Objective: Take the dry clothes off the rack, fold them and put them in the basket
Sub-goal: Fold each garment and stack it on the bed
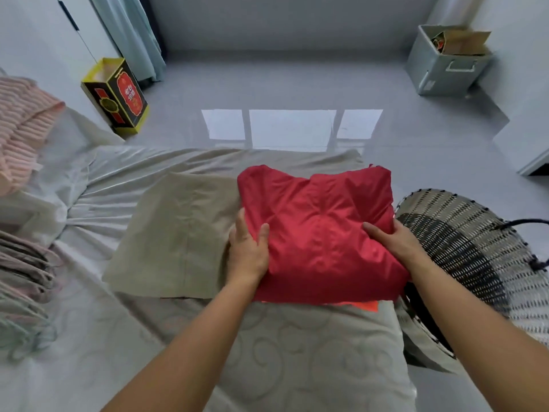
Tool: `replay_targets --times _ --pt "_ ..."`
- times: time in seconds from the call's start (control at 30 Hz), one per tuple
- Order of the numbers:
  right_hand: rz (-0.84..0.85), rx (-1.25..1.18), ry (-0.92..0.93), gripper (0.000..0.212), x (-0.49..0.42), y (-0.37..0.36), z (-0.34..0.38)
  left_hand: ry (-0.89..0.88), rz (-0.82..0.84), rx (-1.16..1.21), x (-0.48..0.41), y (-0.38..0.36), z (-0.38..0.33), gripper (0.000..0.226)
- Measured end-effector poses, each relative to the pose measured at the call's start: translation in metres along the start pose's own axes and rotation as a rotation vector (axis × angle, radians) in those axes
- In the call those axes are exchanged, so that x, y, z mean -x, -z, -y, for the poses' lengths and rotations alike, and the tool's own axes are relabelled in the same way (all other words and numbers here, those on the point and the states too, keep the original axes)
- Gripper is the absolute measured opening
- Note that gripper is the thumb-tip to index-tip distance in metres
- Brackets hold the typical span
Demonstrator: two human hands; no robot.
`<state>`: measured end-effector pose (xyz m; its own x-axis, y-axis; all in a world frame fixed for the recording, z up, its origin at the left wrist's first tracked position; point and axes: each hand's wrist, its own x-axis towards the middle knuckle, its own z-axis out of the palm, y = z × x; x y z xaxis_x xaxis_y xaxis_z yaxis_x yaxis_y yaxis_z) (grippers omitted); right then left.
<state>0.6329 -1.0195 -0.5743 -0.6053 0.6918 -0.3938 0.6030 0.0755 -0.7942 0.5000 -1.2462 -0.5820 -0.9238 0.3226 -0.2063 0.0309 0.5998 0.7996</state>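
As the left hand (248, 251) and right hand (392, 245) grip its two sides, thumbs on top and the rest tucked under, a folded red garment (318, 233) is held over the bed (297, 352), just beside the woven basket (463, 248). The smooth, faintly glossy cloth looks slippery. Level carrying and even pressure should keep the square folded. A flat beige cloth (178, 233) lies to its left.

A: Where did the camera sit?
B: On the person's head, facing forward and down over the bed (297, 352), wide-angle.
A: How near?
B: Close. Forearms entered from the bottom edge, the left hand (248, 254) and right hand (392, 242) held the red garment (318, 221) mid-frame, and the floor (297, 84) ran to the far wall (282, 22) at top.
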Motion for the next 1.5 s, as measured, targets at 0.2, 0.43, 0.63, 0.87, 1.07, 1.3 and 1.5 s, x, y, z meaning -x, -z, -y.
replay_targets --times 0.2,0.43,0.63,0.87,1.07,1.3,1.5 --pt "-0.27 0.308 0.178 0.072 0.025 0.005 0.026 -0.077 0.168 -0.381 0.014 -0.022 0.008 0.065" --pt "-0.176 0.783 0.27 0.097 0.047 -0.077 -0.016 0.0 0.245 -0.583 0.001 -0.026 0.013 0.063" --pt "-0.077 0.725 0.256 0.089 0.031 -0.065 -0.016 -0.069 0.224 -0.115 -0.005 -0.007 0.026 0.063" --pt "-0.276 0.462 0.588 0.074 0.105 -0.093 -0.008 0.123 0.058 0.14 0.139 0.087 0.126 0.05" --pt "-0.03 0.362 0.604 0.074 0.191 -0.18 -0.014 0.509 -0.147 0.133 0.191 0.196 0.218 0.034" --pt "0.327 -0.019 0.194 0.052 0.261 -0.3 -0.028 0.631 -0.27 -0.054 0.198 0.345 0.324 0.019" --pt "0.327 -0.028 0.082 0.042 0.312 -0.442 -0.004 0.605 -0.369 -0.327 0.158 0.479 0.418 0.034"
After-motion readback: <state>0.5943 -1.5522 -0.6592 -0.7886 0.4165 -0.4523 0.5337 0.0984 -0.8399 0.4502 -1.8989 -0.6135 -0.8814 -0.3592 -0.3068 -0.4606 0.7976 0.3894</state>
